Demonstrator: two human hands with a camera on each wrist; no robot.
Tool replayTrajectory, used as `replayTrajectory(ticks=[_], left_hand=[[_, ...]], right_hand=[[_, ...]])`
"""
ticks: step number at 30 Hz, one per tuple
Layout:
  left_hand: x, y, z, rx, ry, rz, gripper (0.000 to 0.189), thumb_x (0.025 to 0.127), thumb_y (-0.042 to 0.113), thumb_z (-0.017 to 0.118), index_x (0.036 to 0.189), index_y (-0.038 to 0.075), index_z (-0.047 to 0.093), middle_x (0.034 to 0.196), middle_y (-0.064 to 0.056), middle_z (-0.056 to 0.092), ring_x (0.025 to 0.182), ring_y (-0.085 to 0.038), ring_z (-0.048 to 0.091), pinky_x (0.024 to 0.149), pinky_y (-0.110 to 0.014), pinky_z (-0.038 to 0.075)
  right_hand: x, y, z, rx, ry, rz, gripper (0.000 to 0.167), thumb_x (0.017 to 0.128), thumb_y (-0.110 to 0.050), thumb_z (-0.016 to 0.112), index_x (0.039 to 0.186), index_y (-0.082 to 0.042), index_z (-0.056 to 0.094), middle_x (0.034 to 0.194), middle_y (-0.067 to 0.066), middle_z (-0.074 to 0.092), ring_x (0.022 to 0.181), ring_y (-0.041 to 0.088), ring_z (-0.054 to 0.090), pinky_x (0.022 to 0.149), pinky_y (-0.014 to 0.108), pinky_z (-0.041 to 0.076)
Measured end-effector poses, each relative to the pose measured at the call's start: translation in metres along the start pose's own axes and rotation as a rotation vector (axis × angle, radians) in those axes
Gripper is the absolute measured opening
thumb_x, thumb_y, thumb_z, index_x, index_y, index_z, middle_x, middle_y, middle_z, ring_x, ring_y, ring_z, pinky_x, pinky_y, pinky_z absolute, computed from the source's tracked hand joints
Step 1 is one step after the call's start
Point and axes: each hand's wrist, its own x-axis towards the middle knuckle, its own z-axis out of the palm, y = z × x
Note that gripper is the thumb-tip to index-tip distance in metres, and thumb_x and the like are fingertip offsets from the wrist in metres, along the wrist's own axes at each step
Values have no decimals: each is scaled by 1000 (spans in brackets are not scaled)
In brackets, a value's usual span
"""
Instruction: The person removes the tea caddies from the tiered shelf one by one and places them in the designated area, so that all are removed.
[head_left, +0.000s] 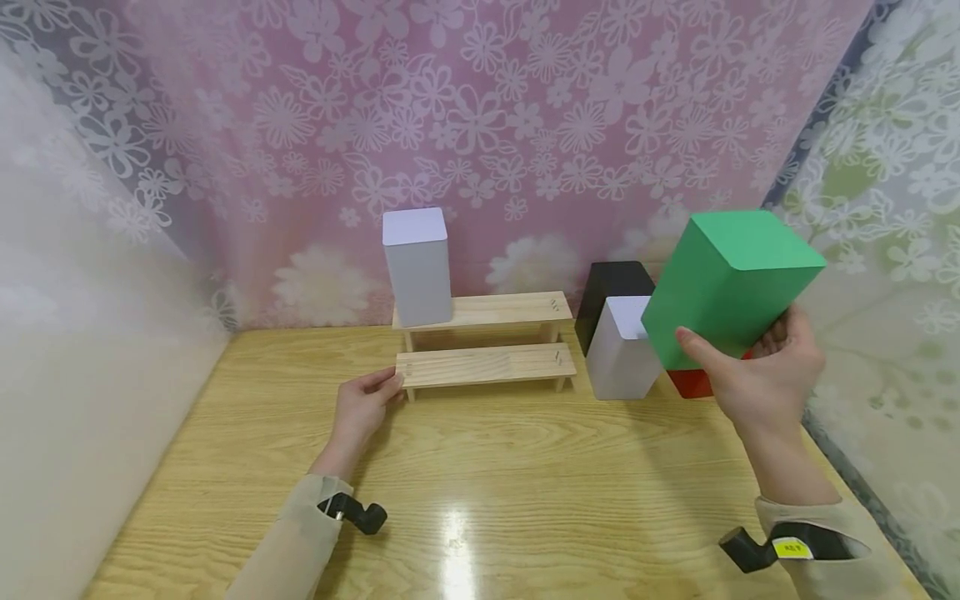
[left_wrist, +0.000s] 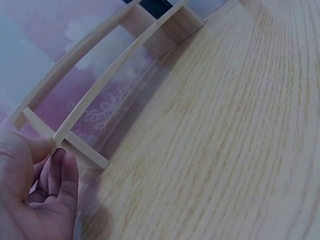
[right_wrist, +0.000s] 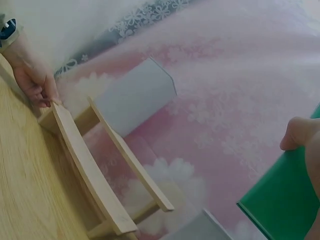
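Note:
My left hand (head_left: 363,406) pinches the left end of the lower step of a two-tier wooden shelf (head_left: 487,367); in the left wrist view thumb and fingertips meet at the board's end (left_wrist: 62,132). On the upper step's left end stands a white box (head_left: 417,271), upright. To the right, my right hand (head_left: 768,375) grips a green box (head_left: 731,292) from below, thumb on its front face. The green box is raised and tilted, and overlaps a red box (head_left: 690,383) behind it. In the right wrist view the green box (right_wrist: 285,200) shows only partly.
Right of the shelf stand a second white box (head_left: 622,350) and a black box (head_left: 611,292) behind it. The wood-grain table (head_left: 450,467) backs onto a pink floral curtain (head_left: 480,125). Pale curtains (head_left: 892,333) hang at both sides.

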Motion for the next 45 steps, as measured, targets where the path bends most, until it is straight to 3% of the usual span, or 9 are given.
replayTrajectory(ticks=[9, 16, 24, 28, 38, 42, 45], left_hand=[[3, -3, -2, -7, 3, 15, 33, 100, 7, 77, 130, -6, 72, 125, -25, 70, 95, -17, 73, 85, -29, 65], [-1, -5, 2, -15, -12, -3, 33, 100, 6, 76, 129, -8, 71, 125, -25, 69, 97, -18, 72, 86, -28, 64], [-2, -5, 0, 15, 2, 22, 34, 101, 10, 76, 130, -6, 72, 125, -25, 70, 97, -21, 72, 85, -29, 65], [-3, -4, -1, 20, -3, 7, 35, 101, 12, 76, 131, -5, 71, 125, -24, 69, 99, -21, 72, 86, -28, 65], [0, -4, -1, 2, -3, -2, 35, 101, 9, 76, 131, -7, 71, 124, -23, 69, 99, -19, 71, 86, -28, 65], [2, -4, -1, -7, 3, -8, 33, 101, 8, 75, 130, -6, 71, 124, -22, 69, 98, -18, 71, 85, -28, 65], [3, -3, -1, -1, 4, -9, 33, 101, 8, 75, 130, -6, 71, 125, -22, 69, 100, -20, 71, 85, -27, 65]], right_hand=[[-3, 21, -28, -66, 45, 4, 82, 65, 11, 93, 140, -9, 64, 129, 6, 68, 118, 20, 64, 101, 23, 55], [-14, 38, -51, -146, 77, 66, 84, 69, 9, 92, 144, -11, 61, 132, 0, 65, 120, 16, 60, 105, 21, 52], [-20, 43, -67, -193, 116, 90, 87, 71, 10, 91, 148, -14, 59, 134, -3, 64, 121, 13, 59, 110, 23, 49], [-25, 42, -71, -215, 122, 99, 87, 72, 10, 89, 150, -16, 58, 135, -5, 62, 123, 13, 58, 112, 23, 47], [-28, 91, -94, -169, 79, 0, 91, 66, 20, 87, 147, -11, 60, 140, 6, 64, 128, 19, 58, 109, 22, 49], [-32, 107, -97, -146, 68, 59, 89, 69, 20, 86, 149, -8, 57, 141, 3, 62, 132, 18, 55, 109, 19, 48], [-35, 120, -99, -59, 76, 139, 89, 69, 22, 86, 148, -8, 56, 141, 4, 61, 133, 20, 53, 107, 15, 47]])
